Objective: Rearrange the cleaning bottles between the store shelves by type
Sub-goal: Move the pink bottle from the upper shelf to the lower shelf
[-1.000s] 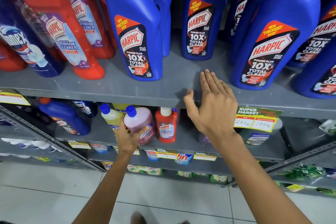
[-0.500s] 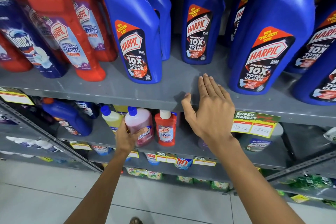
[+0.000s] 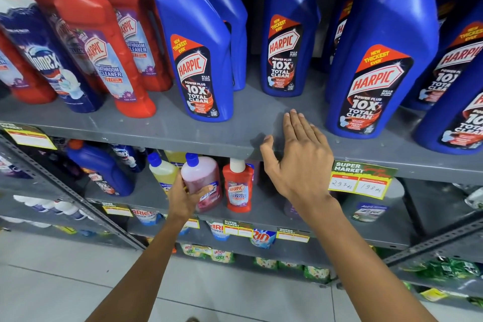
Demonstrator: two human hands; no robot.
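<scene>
This is a shop — the cleaning aisle of a supermarket. Grey metal shelves (image 3: 130,136) on slotted angle posts run in tiers down to a pale tiled floor (image 3: 65,282), each tier stocked with many copies of the same product: a row of blue Harpic bottles (image 3: 201,60) facing out, red Harpic bathroom cleaner bottles (image 3: 104,60) beside them, detergent pouches (image 3: 261,238) lower down. Price tags are clipped to the shelf edges — one green and yellow tag (image 3: 362,180) reads "SUPER MARKET" with handwritten prices of 297 and 198.
</scene>
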